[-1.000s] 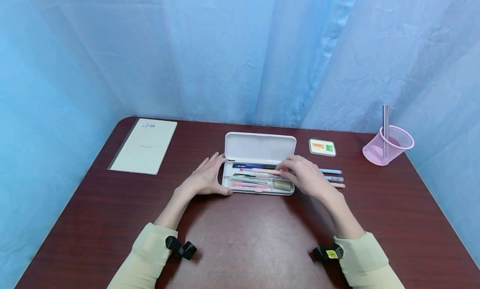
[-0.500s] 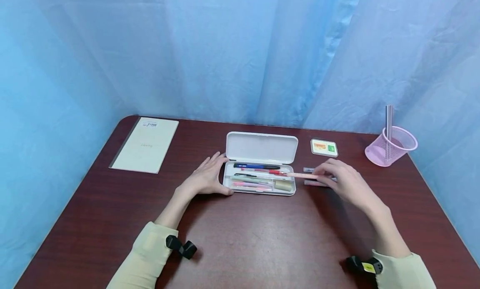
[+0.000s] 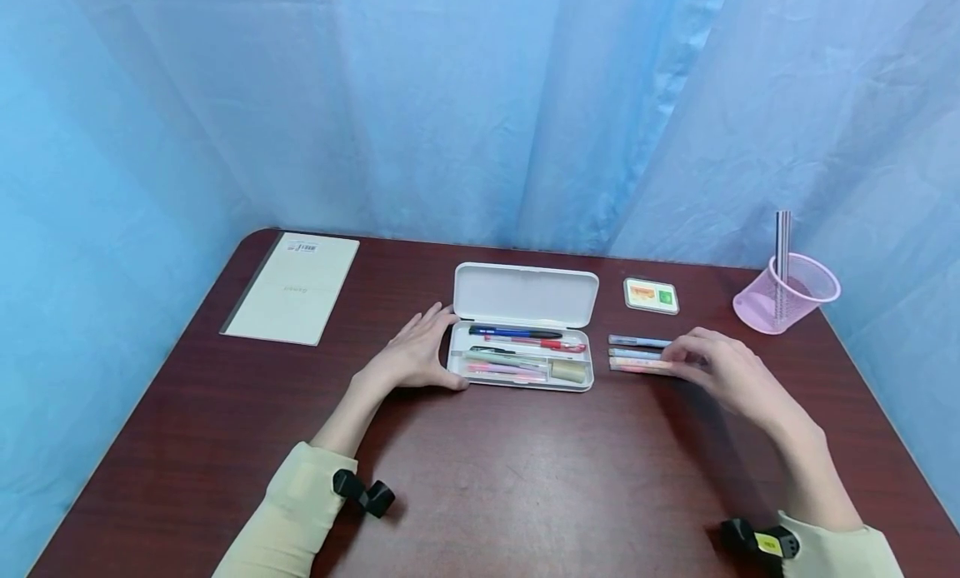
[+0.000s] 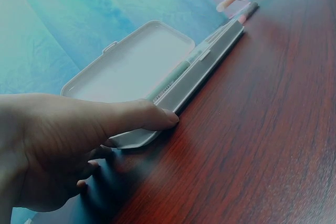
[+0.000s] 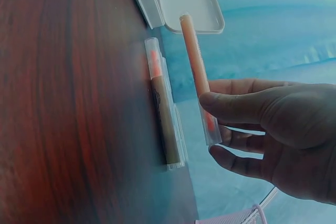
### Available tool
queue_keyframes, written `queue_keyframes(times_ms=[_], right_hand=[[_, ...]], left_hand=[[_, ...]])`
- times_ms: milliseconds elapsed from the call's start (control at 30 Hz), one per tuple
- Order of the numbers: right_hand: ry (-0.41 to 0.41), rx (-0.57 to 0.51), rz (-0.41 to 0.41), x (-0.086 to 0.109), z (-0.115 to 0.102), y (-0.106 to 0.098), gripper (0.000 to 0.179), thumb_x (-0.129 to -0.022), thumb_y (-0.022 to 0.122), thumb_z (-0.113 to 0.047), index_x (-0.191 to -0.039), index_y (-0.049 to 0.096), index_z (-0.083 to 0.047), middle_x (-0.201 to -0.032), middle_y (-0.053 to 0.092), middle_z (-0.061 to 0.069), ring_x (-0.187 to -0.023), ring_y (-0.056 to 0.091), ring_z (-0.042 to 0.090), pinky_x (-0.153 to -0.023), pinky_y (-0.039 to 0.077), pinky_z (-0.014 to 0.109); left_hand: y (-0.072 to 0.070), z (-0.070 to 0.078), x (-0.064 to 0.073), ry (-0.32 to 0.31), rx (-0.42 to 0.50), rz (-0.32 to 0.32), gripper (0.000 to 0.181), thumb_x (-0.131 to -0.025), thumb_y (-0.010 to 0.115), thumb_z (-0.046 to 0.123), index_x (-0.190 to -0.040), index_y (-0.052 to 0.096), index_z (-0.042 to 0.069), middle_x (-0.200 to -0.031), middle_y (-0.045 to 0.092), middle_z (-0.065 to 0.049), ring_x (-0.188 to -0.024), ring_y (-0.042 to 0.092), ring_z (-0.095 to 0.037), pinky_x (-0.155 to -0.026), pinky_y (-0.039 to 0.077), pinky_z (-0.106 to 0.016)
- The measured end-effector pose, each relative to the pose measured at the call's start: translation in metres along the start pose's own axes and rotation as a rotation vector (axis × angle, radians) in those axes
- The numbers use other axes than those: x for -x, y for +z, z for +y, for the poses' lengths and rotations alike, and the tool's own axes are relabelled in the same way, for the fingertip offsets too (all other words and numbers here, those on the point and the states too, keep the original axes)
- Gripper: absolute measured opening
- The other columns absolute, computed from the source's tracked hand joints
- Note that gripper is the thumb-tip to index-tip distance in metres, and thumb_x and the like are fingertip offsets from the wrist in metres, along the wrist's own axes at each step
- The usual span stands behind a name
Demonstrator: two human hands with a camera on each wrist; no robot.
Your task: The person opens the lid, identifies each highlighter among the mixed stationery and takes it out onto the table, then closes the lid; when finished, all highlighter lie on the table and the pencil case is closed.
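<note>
A white pencil case (image 3: 525, 293) lies with its lid raised. Inside are a blue pen (image 3: 510, 332), a red pen (image 3: 551, 345), a pale green pen (image 3: 506, 359) and a khaki block (image 3: 567, 371). My left hand (image 3: 415, 357) rests against the case's left end, thumb along the front edge, fingers extended behind. My right hand (image 3: 720, 368) pinches a peach highlighter (image 5: 194, 59) with a clear cap, between thumb and fingers. It hovers close over the highlighters lying right of the case, among them a blue one (image 3: 637, 341) and a tan-bodied one (image 5: 165, 114).
A pink mesh pen cup (image 3: 783, 299) holding striped, silvery sticks (image 3: 783, 245) stands at the far right. Behind the highlighters lies a small clear case (image 3: 651, 296) with orange and green patches. A cream notebook (image 3: 292, 291) lies at the back left.
My right hand has carried the peach highlighter rightward from over the pencil case to over the loose highlighters. My left hand has stayed at the case's end.
</note>
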State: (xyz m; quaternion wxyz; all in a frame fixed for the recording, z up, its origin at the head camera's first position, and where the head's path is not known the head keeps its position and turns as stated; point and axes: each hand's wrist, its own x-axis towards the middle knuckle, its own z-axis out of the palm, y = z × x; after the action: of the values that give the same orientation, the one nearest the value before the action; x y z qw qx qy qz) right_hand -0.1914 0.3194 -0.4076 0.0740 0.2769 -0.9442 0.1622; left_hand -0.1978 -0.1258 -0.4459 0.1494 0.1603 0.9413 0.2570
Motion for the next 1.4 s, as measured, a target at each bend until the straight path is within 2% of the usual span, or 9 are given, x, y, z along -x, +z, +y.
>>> queue_keyframes(times_ms=[367,667,1000,1400], right_hand=[[0.007,-0.026,-0.051,0.003,0.009,0.001,0.028,-0.076,0.086,-0.002,-0.09,0.075,-0.023,-0.08,0.063,-0.015,-0.074,0.051,-0.005,-0.064,0.049,0.023],[0.035,-0.021,-0.093,0.004,0.013,0.001,0.026,-0.078,0.084,-0.002,-0.091,0.075,-0.023,-0.08,0.064,-0.014,-0.073,0.051,-0.005,-0.063,0.047,0.022],[0.09,-0.017,-0.192,0.003,0.014,0.003,0.02,-0.083,0.082,-0.006,-0.093,0.075,-0.022,-0.082,0.065,-0.011,-0.073,0.052,-0.003,-0.063,0.047,0.024],[0.101,-0.016,-0.224,0.001,0.012,0.007,0.017,-0.084,0.08,-0.007,-0.092,0.075,-0.022,-0.081,0.063,-0.011,-0.072,0.052,-0.002,-0.062,0.046,0.024]], left_hand=[[0.002,0.0,-0.002,0.003,-0.002,0.002,0.105,-0.073,0.086,0.046,-0.156,0.035,0.006,-0.171,0.026,-0.014,-0.163,0.014,-0.03,-0.134,0.013,-0.049],[0.001,0.0,-0.002,0.0,0.004,0.001,0.106,-0.073,0.086,0.046,-0.157,0.034,0.006,-0.171,0.026,-0.014,-0.163,0.013,-0.031,-0.134,0.013,-0.049],[0.001,0.0,-0.002,-0.006,0.0,-0.004,0.107,-0.074,0.086,0.046,-0.157,0.033,0.006,-0.171,0.026,-0.014,-0.163,0.013,-0.03,-0.134,0.013,-0.049],[0.001,-0.001,-0.001,-0.005,0.008,0.002,0.106,-0.073,0.086,0.045,-0.157,0.034,0.006,-0.171,0.026,-0.014,-0.163,0.013,-0.03,-0.134,0.013,-0.048]])
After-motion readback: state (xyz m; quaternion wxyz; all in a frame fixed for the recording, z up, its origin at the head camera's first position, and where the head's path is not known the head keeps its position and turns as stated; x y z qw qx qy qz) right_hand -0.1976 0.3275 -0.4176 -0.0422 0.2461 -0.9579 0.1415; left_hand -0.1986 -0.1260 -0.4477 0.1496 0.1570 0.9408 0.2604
